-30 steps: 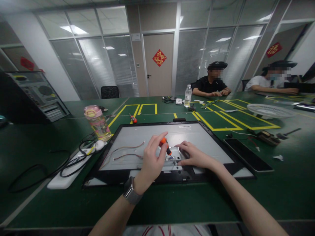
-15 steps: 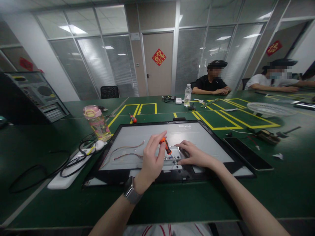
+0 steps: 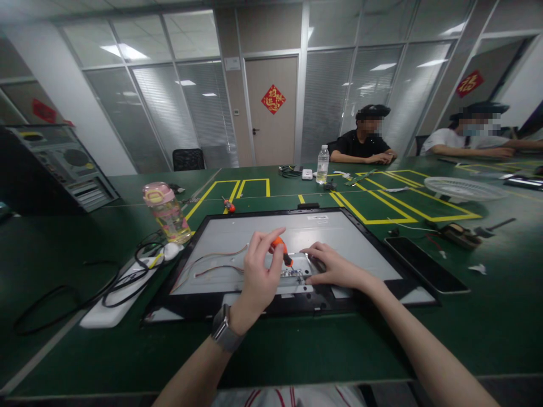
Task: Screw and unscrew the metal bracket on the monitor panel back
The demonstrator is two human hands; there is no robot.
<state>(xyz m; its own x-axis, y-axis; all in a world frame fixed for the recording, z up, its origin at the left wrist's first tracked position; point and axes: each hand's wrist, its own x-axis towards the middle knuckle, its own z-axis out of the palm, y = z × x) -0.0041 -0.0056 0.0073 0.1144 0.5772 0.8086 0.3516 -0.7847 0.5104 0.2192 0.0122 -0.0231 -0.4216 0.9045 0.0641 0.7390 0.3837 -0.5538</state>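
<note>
My left hand point(image 3: 259, 271), with a watch on its wrist, is closed around a small screwdriver point(image 3: 288, 259) with an orange and black handle. The screwdriver leans left, its lower end at a small circuit board point(image 3: 292, 273) on a metal plate. My right hand point(image 3: 337, 267) grips the right end of this board and plate, thumb at the near side and index finger at the far side. Beneath both hands lies a flat display panel point(image 3: 365, 243) with a grey back and black frame. Thin wires point(image 3: 216, 268) lie across its left half. The screwdriver's tip is too small to make out.
Left of the panel are a pink-lidded bottle point(image 3: 166, 212) and a white power strip point(image 3: 110, 308) with black cables. A phone point(image 3: 424, 264) lies to the right. Beyond the panel are a red screwdriver point(image 3: 229, 206) and a water bottle point(image 3: 323, 164). Two people sit at the far side.
The screwdriver's handle has tipped further left in my left hand, which has shifted slightly left. My right hand stays in place on the board.
</note>
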